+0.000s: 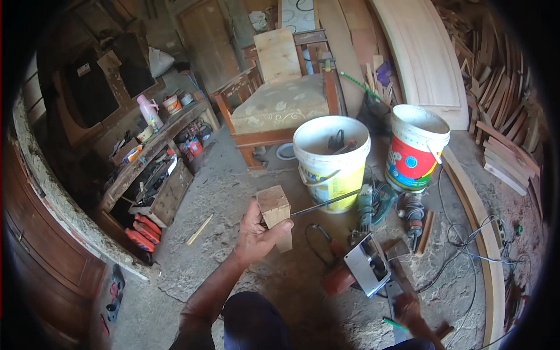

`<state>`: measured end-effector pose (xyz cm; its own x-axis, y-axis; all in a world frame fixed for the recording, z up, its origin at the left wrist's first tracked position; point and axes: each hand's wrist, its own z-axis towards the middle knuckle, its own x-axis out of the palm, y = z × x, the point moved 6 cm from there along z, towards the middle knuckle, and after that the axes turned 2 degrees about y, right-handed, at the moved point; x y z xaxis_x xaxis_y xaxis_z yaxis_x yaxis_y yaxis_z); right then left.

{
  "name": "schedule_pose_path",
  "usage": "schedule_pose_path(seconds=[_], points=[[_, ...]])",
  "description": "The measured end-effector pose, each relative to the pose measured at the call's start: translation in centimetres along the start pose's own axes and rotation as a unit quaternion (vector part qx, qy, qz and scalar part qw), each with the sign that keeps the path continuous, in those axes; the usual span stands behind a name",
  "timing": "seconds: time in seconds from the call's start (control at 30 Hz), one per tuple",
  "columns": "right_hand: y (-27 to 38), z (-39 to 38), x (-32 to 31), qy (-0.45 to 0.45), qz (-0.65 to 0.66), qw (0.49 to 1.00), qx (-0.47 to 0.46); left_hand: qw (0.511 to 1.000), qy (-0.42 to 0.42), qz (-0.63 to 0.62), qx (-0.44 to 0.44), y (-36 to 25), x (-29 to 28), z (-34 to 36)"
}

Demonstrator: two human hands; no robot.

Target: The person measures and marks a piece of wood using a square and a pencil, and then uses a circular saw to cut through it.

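Observation:
My left hand (pixel 256 234) grips a wooden block (pixel 274 201), tapered toward its lower end, with the thumb across its near side. Beyond the block a thin dark rod (pixel 326 202) runs toward the white and yellow bucket; whether it touches the block I cannot tell. Low on the right, my right hand (pixel 408 308) is curled near the floor, beside a long flat piece (pixel 399 269) and a green strip (pixel 394 324). What it grips is not clear. Left of it lies an electric planer (pixel 366 265), its flat metal sole turned up.
A white and yellow bucket (pixel 331 169) with tools inside stands ahead, beside a red-banded bucket (pixel 415 151). Power tools (pixel 411 216) and loose cables (pixel 461 248) lie on the right. Behind are a cushioned chair (pixel 280 105) and leaning boards (pixel 420 52). A cluttered bench (pixel 157 146) stands left.

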<state>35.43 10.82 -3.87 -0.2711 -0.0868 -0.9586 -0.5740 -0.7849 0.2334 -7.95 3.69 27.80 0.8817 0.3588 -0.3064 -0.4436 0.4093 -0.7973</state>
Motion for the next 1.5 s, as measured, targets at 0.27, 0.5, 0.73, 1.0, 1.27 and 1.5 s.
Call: schedule_pose_path(seconds=[0.27, 0.5, 0.73, 1.0, 1.27, 1.5], points=[[-1.4, -15.3, 8.3, 0.100, 0.004, 0.973, 0.208, 0.978, -0.025, -0.159, 0.133, -2.5, 7.3, 8.5], [-1.2, -12.1, -2.1, -0.086, 0.050, 0.973, 0.208, 0.973, -0.058, -0.199, 0.097, -5.1, 8.8, 12.8], [0.3, 6.3, -32.6, -0.447, 0.329, 0.828, 0.077, 0.961, -0.075, -0.264, -0.023, -6.7, 11.2, 14.3], [12.9, 21.6, -40.3, -0.362, 0.622, 0.676, -0.159, 0.940, -0.067, -0.294, -0.162, -3.8, 11.1, 9.7], [15.9, 26.2, -33.5, -0.298, 0.718, 0.619, -0.116, 0.916, -0.051, -0.315, -0.244, -0.6, 10.6, 8.0], [14.8, 27.0, -31.7, -0.285, 0.757, 0.585, -0.052, 0.895, -0.039, -0.354, -0.269, -0.6, 11.2, 8.1]])
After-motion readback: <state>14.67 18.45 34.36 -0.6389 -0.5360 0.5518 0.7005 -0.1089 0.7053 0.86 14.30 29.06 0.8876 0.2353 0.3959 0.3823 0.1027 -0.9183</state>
